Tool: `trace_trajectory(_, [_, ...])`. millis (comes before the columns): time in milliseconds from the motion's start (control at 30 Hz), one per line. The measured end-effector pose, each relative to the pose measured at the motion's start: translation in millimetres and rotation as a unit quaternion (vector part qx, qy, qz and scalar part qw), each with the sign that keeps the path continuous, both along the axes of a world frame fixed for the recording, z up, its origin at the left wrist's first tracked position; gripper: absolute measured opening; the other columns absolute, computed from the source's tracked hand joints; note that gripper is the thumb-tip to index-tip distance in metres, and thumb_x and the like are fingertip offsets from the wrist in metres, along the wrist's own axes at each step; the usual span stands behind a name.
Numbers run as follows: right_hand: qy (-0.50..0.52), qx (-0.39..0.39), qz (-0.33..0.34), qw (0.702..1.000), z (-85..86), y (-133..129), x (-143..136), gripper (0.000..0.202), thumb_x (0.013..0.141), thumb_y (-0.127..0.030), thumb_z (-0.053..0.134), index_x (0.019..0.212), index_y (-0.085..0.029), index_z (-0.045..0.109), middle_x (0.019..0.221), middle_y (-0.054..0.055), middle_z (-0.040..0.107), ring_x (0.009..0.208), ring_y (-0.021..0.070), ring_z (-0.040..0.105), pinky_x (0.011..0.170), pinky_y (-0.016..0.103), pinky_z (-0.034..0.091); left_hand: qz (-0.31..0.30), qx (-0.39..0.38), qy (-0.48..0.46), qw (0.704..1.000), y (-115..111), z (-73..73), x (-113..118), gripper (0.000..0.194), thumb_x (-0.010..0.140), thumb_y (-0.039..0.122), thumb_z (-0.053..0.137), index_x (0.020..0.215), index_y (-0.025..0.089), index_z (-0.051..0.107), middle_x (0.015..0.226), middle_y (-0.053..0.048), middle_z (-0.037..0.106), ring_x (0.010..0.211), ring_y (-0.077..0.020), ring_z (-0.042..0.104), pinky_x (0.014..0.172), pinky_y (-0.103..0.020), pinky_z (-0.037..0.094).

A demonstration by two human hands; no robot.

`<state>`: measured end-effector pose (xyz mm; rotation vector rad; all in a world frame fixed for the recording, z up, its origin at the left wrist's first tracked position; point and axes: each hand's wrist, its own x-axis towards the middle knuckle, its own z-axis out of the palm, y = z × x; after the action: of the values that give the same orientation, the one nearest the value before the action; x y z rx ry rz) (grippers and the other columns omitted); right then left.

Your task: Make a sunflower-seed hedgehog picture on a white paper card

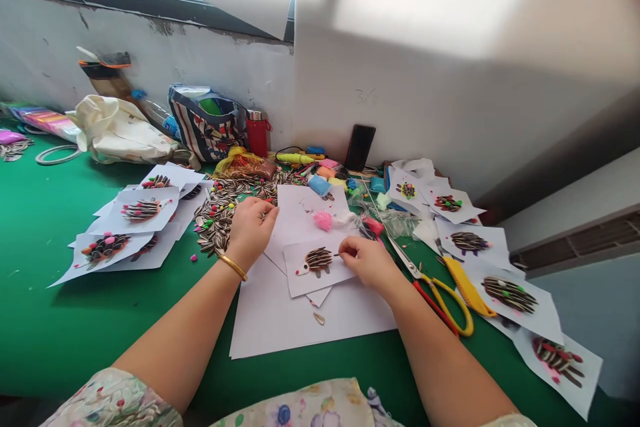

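A small white card (295, 280) lies in front of me with a hedgehog on it, its body (319, 259) made of striped sunflower seeds and its head (303, 269) white with a red nose. My right hand (369, 265) pinches a sunflower seed (337, 254) at the hedgehog's rear edge. Over the right border of the seed pile (217, 210), my left hand (253, 230) is closed, thumb against fingers; what it holds is hidden. Under the card are larger white sheets (270, 327), with one loose pale seed (319, 319) on them.
Finished-looking hedgehog cards lie at left (150, 212) and right (530, 307). Yellow-and-red scissors (435, 297) and a yellow utility knife (467, 287) are beside my right forearm. Behind are pink clay (323, 220), a phone (360, 147), a red bottle (257, 133) and a striped bag (205, 123).
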<state>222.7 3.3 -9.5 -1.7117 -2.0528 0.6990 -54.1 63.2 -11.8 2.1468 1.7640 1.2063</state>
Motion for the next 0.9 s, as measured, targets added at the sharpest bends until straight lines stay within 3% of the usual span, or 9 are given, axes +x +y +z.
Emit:
trace_trajectory(67, [-0.009,0.014,0.006,1.0,-0.8,1.1,-0.3,0.013,0.08,-0.022,0.057,0.08,-0.024,0.07,0.084,0.0,0.07,0.076,0.016,0.06,0.064,0.026,0.039,-0.011,-0.025,0.023,0.999,-4.5,1.8,5.2,0.029,0.09,0.04,0.053,0.075,0.019,0.066,0.076,-0.004,0.061,0.079,-0.021,0.057,0.076,-0.034,0.045])
trace_trajectory(167, [0.0,0.009,0.004,1.0,-3.9,2.4,-2.0,0.013,0.08,-0.02,0.056,0.081,-0.024,0.069,0.082,-0.001,0.07,0.075,0.0152,0.06,0.064,0.025,0.039,-0.063,-0.059,0.048,0.995,-9.9,2.1,13.0,0.029,0.091,0.041,0.054,0.076,0.019,0.067,0.072,-0.003,0.06,0.073,-0.0194,0.056,0.069,-0.032,0.043])
trace_trajectory(367, [0.012,-0.001,0.002,1.0,-7.0,1.9,-6.9,0.014,0.081,-0.02,0.055,0.082,-0.024,0.068,0.079,-0.002,0.07,0.071,0.0144,0.059,0.063,0.025,0.038,-0.186,-0.123,0.119,0.967,-19.6,-2.4,25.7,0.015,0.086,0.028,0.061,0.09,0.022,0.074,0.085,-0.004,0.068,0.085,-0.0204,0.061,0.078,-0.033,0.044])
trace_trajectory(467, [0.016,0.002,0.006,1.0,-7.1,1.6,-9.6,0.014,0.081,-0.019,0.055,0.083,-0.023,0.069,0.078,-0.001,0.07,0.07,0.0147,0.059,0.062,0.025,0.038,-0.218,-0.126,0.14,0.958,-22.8,-5.0,27.8,0.02,0.086,0.019,0.058,0.095,0.022,0.075,0.091,-0.006,0.07,0.089,-0.0209,0.062,0.08,-0.032,0.045])
trace_trajectory(900, [-0.023,0.02,0.027,0.999,-6.0,3.8,-15.6,0.021,0.08,-0.015,0.055,0.085,-0.023,0.073,0.084,0.001,0.071,0.075,0.0167,0.06,0.066,0.025,0.04,-0.225,-0.136,0.187,0.947,-24.8,-8.0,28.7,0.023,0.086,0.02,0.059,0.1,0.025,0.077,0.094,-0.008,0.069,0.092,-0.0237,0.061,0.082,-0.035,0.044])
